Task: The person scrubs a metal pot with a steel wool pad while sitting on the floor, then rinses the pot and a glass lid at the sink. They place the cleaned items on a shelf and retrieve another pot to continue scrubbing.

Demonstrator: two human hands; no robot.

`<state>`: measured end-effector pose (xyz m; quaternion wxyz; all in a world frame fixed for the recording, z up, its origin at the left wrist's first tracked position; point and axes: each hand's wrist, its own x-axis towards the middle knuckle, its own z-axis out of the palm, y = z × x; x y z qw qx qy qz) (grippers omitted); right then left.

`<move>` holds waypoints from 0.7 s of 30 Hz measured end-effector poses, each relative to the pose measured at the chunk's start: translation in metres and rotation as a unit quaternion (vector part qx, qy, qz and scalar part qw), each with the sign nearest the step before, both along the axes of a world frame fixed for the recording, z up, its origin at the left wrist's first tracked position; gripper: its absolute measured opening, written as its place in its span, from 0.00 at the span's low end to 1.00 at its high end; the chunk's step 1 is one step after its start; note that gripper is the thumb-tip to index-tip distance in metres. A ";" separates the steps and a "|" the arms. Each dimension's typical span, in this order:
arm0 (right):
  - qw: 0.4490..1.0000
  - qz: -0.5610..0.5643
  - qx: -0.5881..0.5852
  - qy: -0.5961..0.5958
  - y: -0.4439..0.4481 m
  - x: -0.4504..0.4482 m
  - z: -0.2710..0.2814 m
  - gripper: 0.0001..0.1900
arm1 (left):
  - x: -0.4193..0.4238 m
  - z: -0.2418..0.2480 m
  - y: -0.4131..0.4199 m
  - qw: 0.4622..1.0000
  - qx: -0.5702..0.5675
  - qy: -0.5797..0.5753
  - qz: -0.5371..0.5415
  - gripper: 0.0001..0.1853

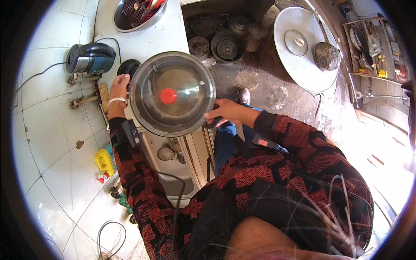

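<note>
Both of my hands hold a round pan with a clear glass lid [152, 113], raised over the counter's front edge and the far end of the sink. The lid has a red knob [168, 96] and a metal rim. My left hand [119, 89] grips the pan's left side, with a pale bangle on the wrist. On the right side, my right hand [229, 112] closes around a dark part that looks like a handle, thumb near the rim. The glass shows a brownish, blurred interior; whether food is inside cannot be told.
A steel sink [177, 187] holds small bowls [165, 153]. An electric kettle [91, 58] and black base [128, 67] stand by the tiled wall. Beyond are a utensil basin [122, 24], sooty pots [228, 48] and a wide metal lid [292, 70] bearing a ladle-like tool [326, 55].
</note>
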<state>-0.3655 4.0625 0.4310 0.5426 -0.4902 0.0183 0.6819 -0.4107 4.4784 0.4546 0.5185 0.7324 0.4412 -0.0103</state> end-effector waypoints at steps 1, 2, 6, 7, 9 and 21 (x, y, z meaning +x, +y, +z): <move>1.000 -0.009 0.004 -0.003 -0.017 0.006 0.003 0.34 | 0.004 0.010 -0.016 0.999 0.014 0.032 -0.012 0.23; 1.000 -0.016 -0.016 -0.012 -0.035 0.011 0.006 0.33 | 0.010 0.018 -0.035 0.999 -0.007 0.022 -0.040 0.21; 0.992 -0.091 -0.087 -0.018 -0.120 0.025 0.008 0.32 | 0.041 0.003 -0.120 0.998 -0.013 -0.027 -0.060 0.24; 0.987 -0.122 -0.102 -0.002 -0.140 0.027 0.005 0.32 | 0.054 -0.013 -0.139 0.995 0.005 -0.052 -0.087 0.23; 0.984 -0.126 -0.125 -0.014 -0.179 0.032 -0.007 0.35 | 0.079 -0.053 -0.176 0.978 0.033 -0.082 -0.188 0.23; 0.943 -0.136 -0.296 -0.062 -0.248 0.079 -0.146 0.32 | 0.198 -0.208 -0.294 0.971 -0.173 0.161 -0.038 0.33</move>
